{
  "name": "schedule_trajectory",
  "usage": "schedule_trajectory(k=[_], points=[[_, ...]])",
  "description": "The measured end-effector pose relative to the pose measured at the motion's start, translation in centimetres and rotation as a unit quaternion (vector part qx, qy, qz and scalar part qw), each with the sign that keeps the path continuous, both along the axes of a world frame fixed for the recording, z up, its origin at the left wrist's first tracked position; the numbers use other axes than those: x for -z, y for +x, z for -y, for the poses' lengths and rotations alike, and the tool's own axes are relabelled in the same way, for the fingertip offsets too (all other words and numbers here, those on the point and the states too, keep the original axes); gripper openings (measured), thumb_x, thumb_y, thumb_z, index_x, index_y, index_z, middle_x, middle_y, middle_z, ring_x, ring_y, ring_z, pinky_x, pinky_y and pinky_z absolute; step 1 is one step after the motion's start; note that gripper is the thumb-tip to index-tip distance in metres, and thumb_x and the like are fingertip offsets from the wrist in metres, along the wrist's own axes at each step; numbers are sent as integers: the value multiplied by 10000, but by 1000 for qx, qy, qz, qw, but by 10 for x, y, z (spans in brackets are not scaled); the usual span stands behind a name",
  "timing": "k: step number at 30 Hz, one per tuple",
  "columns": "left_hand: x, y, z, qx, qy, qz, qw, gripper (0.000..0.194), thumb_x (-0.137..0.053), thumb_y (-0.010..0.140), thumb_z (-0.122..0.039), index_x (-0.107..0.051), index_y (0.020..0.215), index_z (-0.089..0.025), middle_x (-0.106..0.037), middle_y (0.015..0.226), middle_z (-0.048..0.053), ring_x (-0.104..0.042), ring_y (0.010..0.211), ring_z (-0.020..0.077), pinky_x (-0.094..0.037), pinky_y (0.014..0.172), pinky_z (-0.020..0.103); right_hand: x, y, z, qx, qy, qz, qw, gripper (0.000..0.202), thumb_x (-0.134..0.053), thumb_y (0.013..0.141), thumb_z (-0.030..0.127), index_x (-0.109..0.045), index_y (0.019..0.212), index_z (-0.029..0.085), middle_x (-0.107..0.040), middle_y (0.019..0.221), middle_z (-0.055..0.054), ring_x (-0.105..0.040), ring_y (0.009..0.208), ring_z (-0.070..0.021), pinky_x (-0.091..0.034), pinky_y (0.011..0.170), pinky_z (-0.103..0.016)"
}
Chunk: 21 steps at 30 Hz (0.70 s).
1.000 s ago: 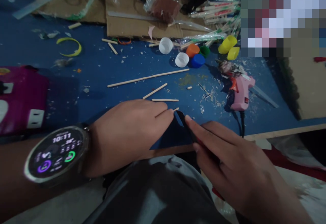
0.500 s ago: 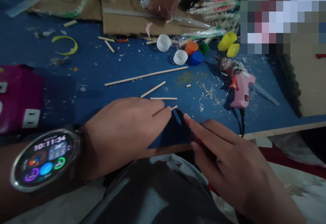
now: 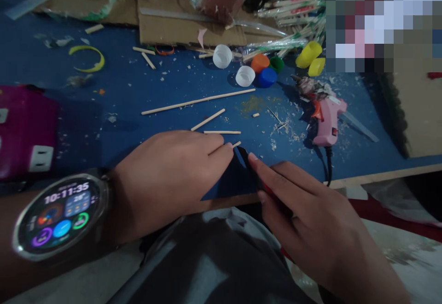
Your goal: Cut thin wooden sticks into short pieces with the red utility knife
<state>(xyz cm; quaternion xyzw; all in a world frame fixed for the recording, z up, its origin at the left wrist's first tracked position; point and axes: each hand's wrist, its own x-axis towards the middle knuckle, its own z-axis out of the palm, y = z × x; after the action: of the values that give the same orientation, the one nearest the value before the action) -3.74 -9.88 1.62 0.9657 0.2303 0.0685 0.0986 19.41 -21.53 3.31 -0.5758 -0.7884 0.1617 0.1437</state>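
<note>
My left hand [image 3: 172,170], with a watch on its wrist, is closed on a thin wooden stick [image 3: 236,144]; only the stick's tip shows past the fingers. My right hand [image 3: 297,207] grips a cutter [image 3: 244,155] with a dark blade and a partly hidden red handle. The blade's tip lies close beside the stick's tip; whether they touch is unclear. Two short sticks, one slanted [image 3: 207,119] and one level [image 3: 222,132], lie just beyond my left hand. A longer stick [image 3: 198,102] rests farther back.
A pink glue gun [image 3: 327,122] lies at the right on the blue table [image 3: 120,83]. Bottle caps [image 3: 245,76], wrapped sticks [image 3: 293,14] and cardboard [image 3: 172,32] are at the back. At the left edge is a magenta case [image 3: 27,129]. Shavings are scattered about.
</note>
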Motion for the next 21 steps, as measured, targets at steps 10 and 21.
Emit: schedule_trajectory(k=[10,21], points=[[-2,-2,0,-5,-12,-10,1000,540,-626,1120,-672,-785,1102,-157,-800,957,111,-788,828,324,-563,680,443,-2,-4,0,4,13,11,1000,482,-524,1115,125,-701,1560,73,-848,1160,-120,-855,788,-240,-711,606,-386],[-2,-1,-1,-1,1,-27,1000,546,-701,1051,-739,-772,1086,-199,-810,1001,94,-776,829,292,-552,690,406,0,-3,2,3,19,-3,1000,470,-530,1117,120,-704,1552,79,-858,1181,-130,-857,802,-229,-720,628,-353]])
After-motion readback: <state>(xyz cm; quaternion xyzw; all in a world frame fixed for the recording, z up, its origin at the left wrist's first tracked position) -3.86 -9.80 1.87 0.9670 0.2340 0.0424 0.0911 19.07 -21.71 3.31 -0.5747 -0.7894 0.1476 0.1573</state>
